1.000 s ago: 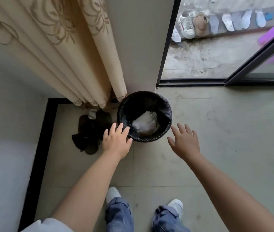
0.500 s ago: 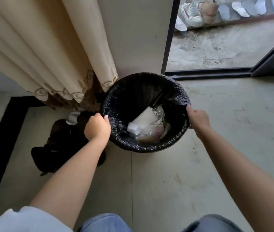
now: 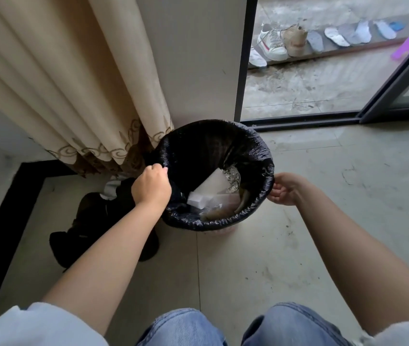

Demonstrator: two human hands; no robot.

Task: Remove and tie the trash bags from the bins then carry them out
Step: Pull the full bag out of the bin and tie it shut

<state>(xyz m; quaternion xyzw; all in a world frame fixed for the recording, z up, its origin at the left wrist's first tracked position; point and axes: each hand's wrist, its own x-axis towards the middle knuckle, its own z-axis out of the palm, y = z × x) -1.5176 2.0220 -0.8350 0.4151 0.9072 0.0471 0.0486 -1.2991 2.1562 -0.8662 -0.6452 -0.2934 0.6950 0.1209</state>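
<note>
Floor tiles (image 3: pixel 273 258) run pale grey to a sliding door track; a beige curtain (image 3: pixel 61 83) hangs left. Upright, mouth upward, the bin (image 3: pixel 219 231) wears a black trash bag (image 3: pixel 255 156) (cartons and foil inside). Left hand (image 3: pixel 151 187) is fisted on the bag's left rim; right hand (image 3: pixel 284 189) pinches its right edge.

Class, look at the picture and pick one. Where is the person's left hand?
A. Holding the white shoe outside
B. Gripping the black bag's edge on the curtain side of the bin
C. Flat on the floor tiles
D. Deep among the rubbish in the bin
B: the left hand is closed on the black trash bag at the rim nearest the curtain.
</note>
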